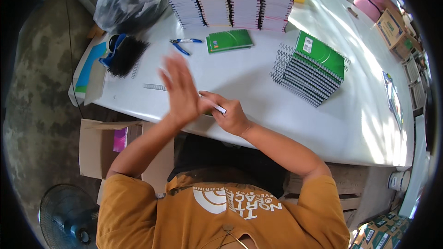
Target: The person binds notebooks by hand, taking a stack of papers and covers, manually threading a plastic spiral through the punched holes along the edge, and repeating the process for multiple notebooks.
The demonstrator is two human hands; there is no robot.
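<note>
My right hand (231,116) is closed around a thin notebook (220,109), seen edge-on, with a white page edge showing and most of it hidden by my hands. My left hand (181,93) is raised beside it, fingers stretched out and a little blurred, its heel against or close to the notebook. A loose wire spiral (154,86) lies on the table just left of my left hand. Beyond my hands are blue-handled cutting pliers (184,45) and a couple of green notebooks (229,40) lying flat.
To the right stands a pile of green spiral notebooks (318,64). Tall stacks of bound pages (230,0) line the back. Black coils (128,58) lie left by a blue tape dispenser (110,51) and plastic bag (127,0). An open cardboard box (94,152) sits below the white table (360,124).
</note>
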